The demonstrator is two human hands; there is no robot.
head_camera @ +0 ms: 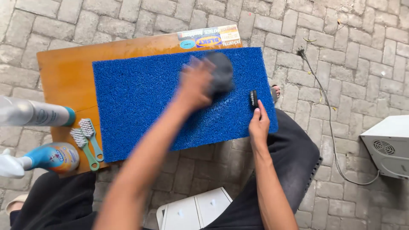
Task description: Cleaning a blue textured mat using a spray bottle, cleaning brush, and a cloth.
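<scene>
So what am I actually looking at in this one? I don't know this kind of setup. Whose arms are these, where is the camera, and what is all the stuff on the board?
There is no machine here. A person wears the camera on their head, so this single picture looks down at their own two bare arms and dark trousers, above a paved floor.

In front of them lies a wooden board with a blue bristly mat on top. The left hand is blurred with motion and presses a dark grey cloth or sponge onto the mat. The right hand rests on the mat's right edge and holds a small black object; I cannot tell what it is.

At the board's left end lie two small green-handled brushes, a spray bottle and a grey can. A white box with a vent stands on the right.
</scene>
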